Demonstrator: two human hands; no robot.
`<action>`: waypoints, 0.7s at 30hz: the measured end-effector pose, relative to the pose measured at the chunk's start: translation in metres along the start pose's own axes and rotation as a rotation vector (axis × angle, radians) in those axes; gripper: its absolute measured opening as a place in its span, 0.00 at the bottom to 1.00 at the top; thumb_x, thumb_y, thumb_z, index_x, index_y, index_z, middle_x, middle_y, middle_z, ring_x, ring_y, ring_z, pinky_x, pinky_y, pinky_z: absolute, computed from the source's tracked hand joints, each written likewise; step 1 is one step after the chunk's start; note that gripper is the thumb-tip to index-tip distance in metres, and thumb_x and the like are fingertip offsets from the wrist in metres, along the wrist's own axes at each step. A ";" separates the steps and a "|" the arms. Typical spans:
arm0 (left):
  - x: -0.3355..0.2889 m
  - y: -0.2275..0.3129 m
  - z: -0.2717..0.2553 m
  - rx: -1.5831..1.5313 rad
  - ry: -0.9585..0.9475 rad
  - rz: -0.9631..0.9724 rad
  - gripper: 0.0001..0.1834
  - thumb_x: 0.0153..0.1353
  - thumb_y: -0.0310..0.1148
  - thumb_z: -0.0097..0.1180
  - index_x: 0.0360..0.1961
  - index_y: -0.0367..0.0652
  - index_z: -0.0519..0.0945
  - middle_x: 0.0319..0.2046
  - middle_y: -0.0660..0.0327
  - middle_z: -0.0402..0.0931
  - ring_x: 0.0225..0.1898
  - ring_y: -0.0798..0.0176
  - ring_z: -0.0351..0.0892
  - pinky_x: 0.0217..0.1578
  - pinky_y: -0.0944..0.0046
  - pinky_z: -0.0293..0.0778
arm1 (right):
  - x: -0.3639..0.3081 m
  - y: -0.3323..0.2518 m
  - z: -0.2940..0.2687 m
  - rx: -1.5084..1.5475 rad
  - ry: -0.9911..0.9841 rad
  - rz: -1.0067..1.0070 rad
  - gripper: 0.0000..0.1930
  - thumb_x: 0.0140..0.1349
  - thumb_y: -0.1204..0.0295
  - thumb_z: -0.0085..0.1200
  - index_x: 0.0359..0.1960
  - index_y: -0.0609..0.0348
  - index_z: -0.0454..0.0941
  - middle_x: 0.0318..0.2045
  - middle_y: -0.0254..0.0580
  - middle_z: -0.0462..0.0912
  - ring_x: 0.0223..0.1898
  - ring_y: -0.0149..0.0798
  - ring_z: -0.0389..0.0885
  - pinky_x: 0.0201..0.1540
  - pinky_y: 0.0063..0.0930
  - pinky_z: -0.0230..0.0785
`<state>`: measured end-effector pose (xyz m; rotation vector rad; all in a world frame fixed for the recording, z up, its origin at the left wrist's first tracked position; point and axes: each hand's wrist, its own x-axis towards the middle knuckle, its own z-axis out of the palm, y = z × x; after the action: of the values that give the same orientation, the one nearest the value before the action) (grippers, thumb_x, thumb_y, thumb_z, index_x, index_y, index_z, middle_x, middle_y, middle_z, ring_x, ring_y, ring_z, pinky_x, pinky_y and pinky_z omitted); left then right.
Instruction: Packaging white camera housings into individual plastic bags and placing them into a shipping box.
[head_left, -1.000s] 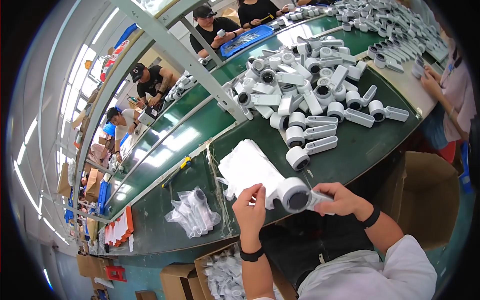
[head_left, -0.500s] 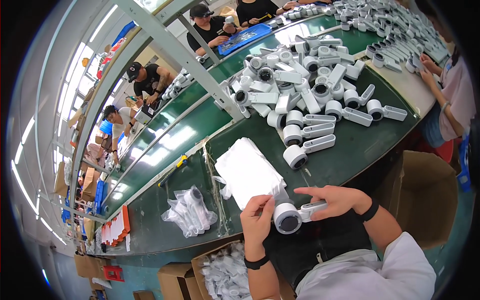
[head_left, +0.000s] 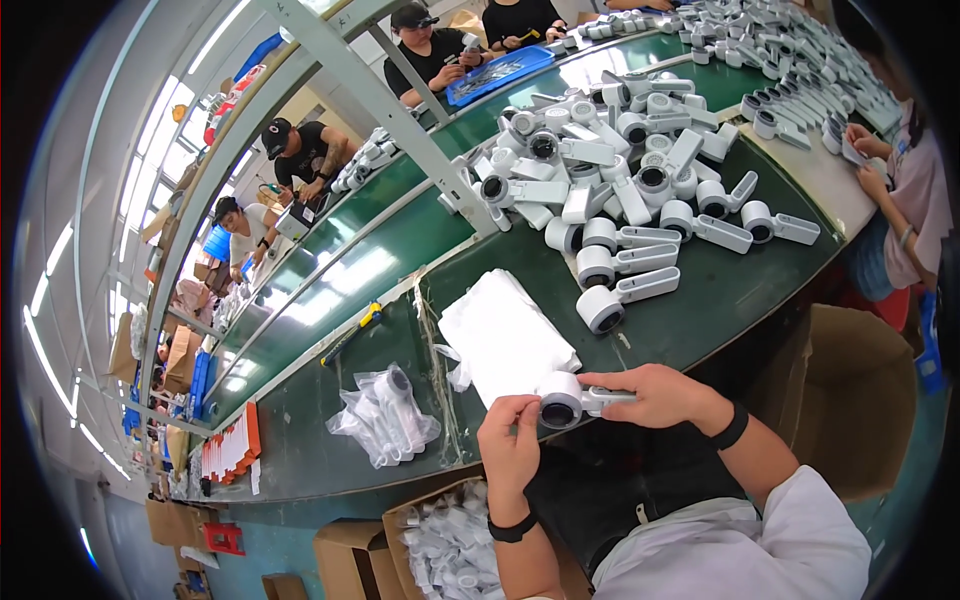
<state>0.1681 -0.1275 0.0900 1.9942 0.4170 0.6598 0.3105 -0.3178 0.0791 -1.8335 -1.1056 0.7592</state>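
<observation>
My right hand (head_left: 655, 397) is closed around the flat handle of a white handheld fan-like device (head_left: 563, 388). Its round head, with a dark disc in the end, points left and toward me, over the near edge of the table. My left hand (head_left: 510, 440) is pinched closed beside that head, fingertips close against it; anything between them is too small to make out. Directly beyond the head lies a stack of thin white bags (head_left: 505, 330). A clear bag of similar white parts (head_left: 385, 415) lies to the left on the green table.
A heap of white devices (head_left: 610, 150) covers the far right of the table (head_left: 700, 330). A yellow-and-black tool (head_left: 352, 333) lies at left. Open cartons stand below: one with bagged parts (head_left: 455, 540), one at right (head_left: 850, 400). A metal post (head_left: 400, 120) rises ahead; co-workers sit beyond.
The held device has moved up and slightly left, its head now against the stack of bags. My right hand's outstretched index finger has come down along the device. My left hand has barely moved.
</observation>
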 end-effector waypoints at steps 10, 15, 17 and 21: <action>-0.031 0.017 0.047 0.044 -0.216 0.233 0.04 0.59 0.22 0.58 0.35 0.36 0.79 0.32 0.51 0.78 0.32 0.47 0.78 0.33 0.58 0.74 | 0.010 0.012 0.047 0.516 0.448 0.018 0.35 0.60 0.68 0.55 0.68 0.65 0.56 0.40 0.45 0.82 0.40 0.33 0.80 0.45 0.28 0.72; -0.042 0.027 0.044 -0.114 -0.347 0.191 0.05 0.57 0.18 0.58 0.35 0.34 0.78 0.30 0.54 0.76 0.29 0.59 0.77 0.32 0.68 0.72 | 0.023 0.012 0.054 0.650 0.570 -0.103 0.36 0.63 0.67 0.58 0.69 0.65 0.55 0.45 0.43 0.81 0.43 0.30 0.78 0.48 0.25 0.71; -0.040 0.024 0.039 -0.151 -0.355 0.229 0.05 0.56 0.18 0.58 0.35 0.34 0.78 0.31 0.55 0.76 0.30 0.60 0.76 0.33 0.69 0.72 | 0.021 0.006 0.052 0.788 0.422 -0.084 0.29 0.64 0.74 0.55 0.66 0.64 0.61 0.46 0.39 0.79 0.45 0.27 0.76 0.49 0.22 0.70; -0.053 0.001 0.042 -0.414 0.081 -0.071 0.07 0.63 0.23 0.55 0.42 0.36 0.77 0.41 0.59 0.76 0.38 0.64 0.75 0.44 0.67 0.72 | 0.021 0.006 0.058 0.900 0.418 -0.096 0.20 0.67 0.73 0.52 0.59 0.64 0.69 0.46 0.37 0.79 0.45 0.26 0.76 0.48 0.21 0.70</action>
<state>0.1517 -0.1854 0.0596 1.5587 0.3636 0.7190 0.2748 -0.2799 0.0454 -1.0801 -0.4434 0.6261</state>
